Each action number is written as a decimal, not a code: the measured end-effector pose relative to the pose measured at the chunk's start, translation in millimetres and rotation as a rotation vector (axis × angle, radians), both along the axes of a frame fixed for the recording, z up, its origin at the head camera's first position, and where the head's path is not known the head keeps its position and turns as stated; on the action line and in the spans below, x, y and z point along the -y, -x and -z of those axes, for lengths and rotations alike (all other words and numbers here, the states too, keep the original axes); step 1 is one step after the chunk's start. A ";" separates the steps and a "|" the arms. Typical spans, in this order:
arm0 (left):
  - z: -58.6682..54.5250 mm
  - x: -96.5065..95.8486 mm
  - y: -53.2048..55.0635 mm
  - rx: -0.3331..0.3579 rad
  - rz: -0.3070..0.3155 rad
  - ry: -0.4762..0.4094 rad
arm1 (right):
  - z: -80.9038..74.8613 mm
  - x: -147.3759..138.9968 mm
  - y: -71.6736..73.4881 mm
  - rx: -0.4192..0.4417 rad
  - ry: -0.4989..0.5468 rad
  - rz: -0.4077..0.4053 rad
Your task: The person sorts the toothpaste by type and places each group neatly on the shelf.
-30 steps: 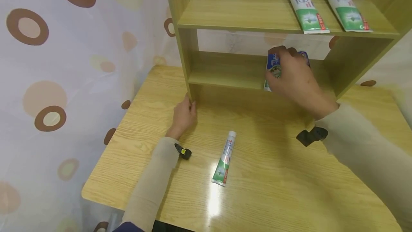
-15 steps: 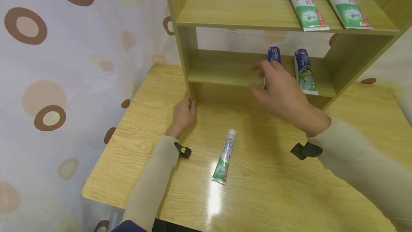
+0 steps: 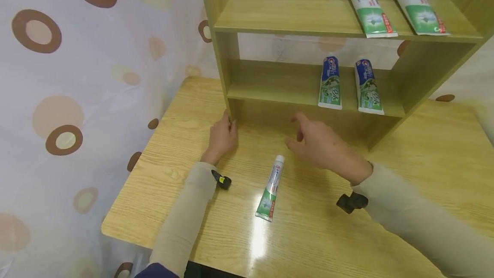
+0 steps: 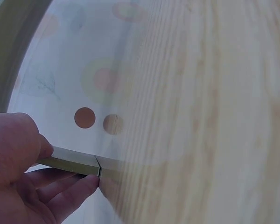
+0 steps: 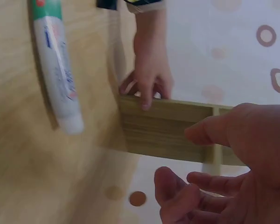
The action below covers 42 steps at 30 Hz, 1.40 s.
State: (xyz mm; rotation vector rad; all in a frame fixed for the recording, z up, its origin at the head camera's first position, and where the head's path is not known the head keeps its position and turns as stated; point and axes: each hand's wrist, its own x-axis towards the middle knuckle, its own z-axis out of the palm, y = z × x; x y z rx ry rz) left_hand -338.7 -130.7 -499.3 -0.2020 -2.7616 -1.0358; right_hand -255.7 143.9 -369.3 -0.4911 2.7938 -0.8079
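Note:
My left hand (image 3: 221, 138) grips the lower front edge of the wooden shelf's (image 3: 278, 85) left side panel; in the left wrist view its thumb and fingers lie either side of the panel edge (image 4: 74, 164). Holding nothing, my right hand (image 3: 326, 147) is in front of the lower shelf board, fingers loosely bent and apart. Just left of it, a white-and-green toothpaste tube (image 3: 271, 188) lies on the table, cap toward the shelf. Two blue-and-green toothpaste tubes (image 3: 330, 83) lie side by side on the lower board, bottom ends toward me.
On the upper board, two white-and-green toothpaste tubes (image 3: 372, 7) lie at the right, their flat ends jutting past the front edge. The wooden table (image 3: 154, 192) ends at the left and at the front. A patterned curtain (image 3: 96, 98) hangs behind and at the left.
My right hand has let go of the left blue-and-green toothpaste tube on the lower board and moved down and left, toward the tube on the table. My left hand stays on the panel.

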 end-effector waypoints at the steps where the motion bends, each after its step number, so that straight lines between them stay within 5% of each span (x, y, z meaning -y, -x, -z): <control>1: 0.4 0.2 0.3 -0.012 -0.004 0.005 | 5.8 1.7 -1.5 0.030 -0.005 -0.006; 7: 1.5 1.3 2.0 -0.011 0.001 0.012 | 40.4 16.7 -16.5 0.117 0.020 -0.046; 13: 2.5 1.7 3.0 0.009 0.015 0.024 | 63.2 32.1 -26.4 0.087 -0.005 -0.043; 29: 3.7 0.9 3.1 0.012 0.020 0.035 | 97.0 53.5 -36.4 0.067 -0.177 -0.009; 42: 4.6 1.1 3.6 0.008 0.017 0.045 | 103.9 54.4 -37.8 0.114 -0.012 -0.063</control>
